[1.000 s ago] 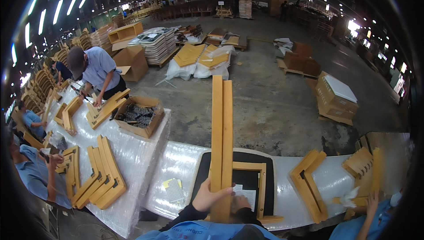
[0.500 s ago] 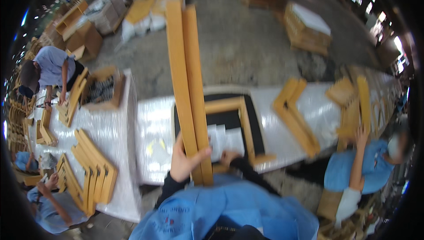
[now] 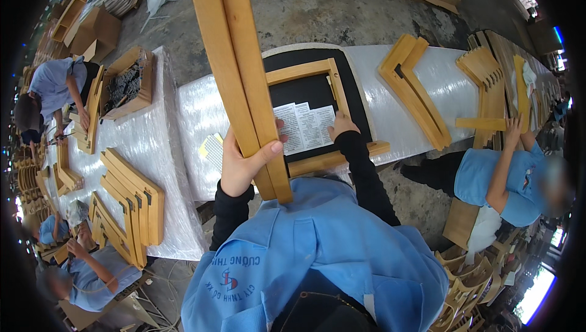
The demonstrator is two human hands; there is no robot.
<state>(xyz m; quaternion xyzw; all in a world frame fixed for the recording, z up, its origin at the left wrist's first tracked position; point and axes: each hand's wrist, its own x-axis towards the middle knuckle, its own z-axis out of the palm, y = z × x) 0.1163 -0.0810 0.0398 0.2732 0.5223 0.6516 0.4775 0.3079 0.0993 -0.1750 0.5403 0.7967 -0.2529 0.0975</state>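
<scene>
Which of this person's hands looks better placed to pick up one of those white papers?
Probably the right hand: it is just beside the white papers, though whether it holds anything is unclear. The left hand is occupied, gripping two long wooden bars.

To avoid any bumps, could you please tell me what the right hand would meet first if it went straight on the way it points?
The right hand would probably meet the frame's right rail first, just ahead of it; depth is unclear, so the two may be touching.
</scene>
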